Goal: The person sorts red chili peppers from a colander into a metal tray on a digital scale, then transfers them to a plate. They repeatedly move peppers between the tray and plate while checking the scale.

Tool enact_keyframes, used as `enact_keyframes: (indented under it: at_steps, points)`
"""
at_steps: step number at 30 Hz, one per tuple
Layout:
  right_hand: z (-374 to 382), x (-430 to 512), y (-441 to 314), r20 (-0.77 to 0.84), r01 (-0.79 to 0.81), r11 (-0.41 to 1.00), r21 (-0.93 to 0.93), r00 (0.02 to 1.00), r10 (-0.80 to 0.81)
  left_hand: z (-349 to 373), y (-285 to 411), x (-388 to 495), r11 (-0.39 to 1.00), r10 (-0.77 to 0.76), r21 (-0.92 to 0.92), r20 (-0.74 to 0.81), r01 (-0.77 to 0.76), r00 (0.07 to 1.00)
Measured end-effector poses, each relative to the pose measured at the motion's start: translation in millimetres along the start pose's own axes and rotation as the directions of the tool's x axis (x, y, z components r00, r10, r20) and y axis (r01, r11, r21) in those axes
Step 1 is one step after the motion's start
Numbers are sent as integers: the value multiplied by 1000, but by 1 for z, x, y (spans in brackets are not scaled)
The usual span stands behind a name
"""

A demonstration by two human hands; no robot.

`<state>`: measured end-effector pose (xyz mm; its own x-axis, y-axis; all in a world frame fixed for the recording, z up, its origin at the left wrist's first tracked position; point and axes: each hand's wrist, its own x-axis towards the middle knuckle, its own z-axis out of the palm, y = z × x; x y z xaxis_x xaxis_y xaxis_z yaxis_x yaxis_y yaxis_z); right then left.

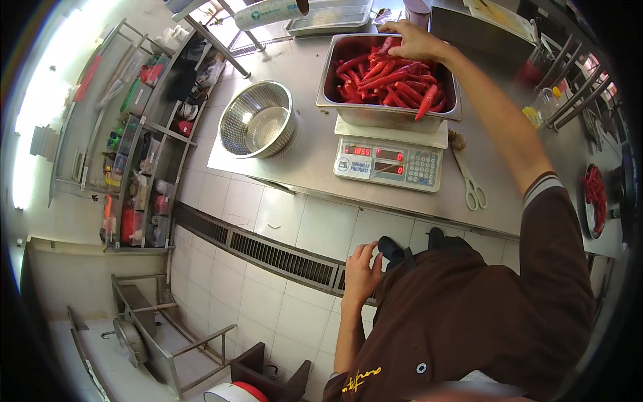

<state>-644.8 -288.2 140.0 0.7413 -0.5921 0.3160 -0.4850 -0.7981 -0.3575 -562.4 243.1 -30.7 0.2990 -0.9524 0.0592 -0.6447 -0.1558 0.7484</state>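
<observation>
A rectangular steel pan (371, 111) full of red chilies (387, 80) rests on a digital scale (389, 163) with lit red displays. My right hand (414, 41) reaches over the pan's far rim, its fingers at the chilies; whether they grip one I cannot tell. My left hand (361, 274) hangs over the floor beside my body, fingers apart, holding nothing. To the left of the pan stands a perforated steel colander (257, 120) with nothing seen inside. White-handled scissors (474, 193) lie right of the scale, near a brownish object (456, 139) that I cannot identify.
The steel table's front edge (311, 192) runs before me. A lidded tray (331, 17) and a cup (417, 11) stand behind the pan. On the far right, a plate of red chilies (595, 201) and a plastic bottle (547, 103). Shelves (168, 128) stand left, beyond a floor drain (281, 256).
</observation>
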Motion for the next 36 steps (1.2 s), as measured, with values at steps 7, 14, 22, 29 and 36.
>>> enact_keyframes:
  at_steps: [7,14,22,29,36]
  points:
    - [0,-41,-15,-146,124,987,-98,980,-137,-4,-3,5,998,-57,-27,17,57,998]
    - [-32,-105,11,-54,-35,983,180,997,46,-9,-4,10,996,-80,-44,37,82,996]
    - [-64,-334,135,-438,-424,812,400,690,576,2,6,35,997,-71,7,84,71,994]
    - [-79,-639,232,-684,-912,360,194,138,717,57,65,69,988,132,52,232,-147,964]
    - [-164,-817,302,-711,-975,35,221,-137,689,177,169,92,944,289,5,470,-329,834]
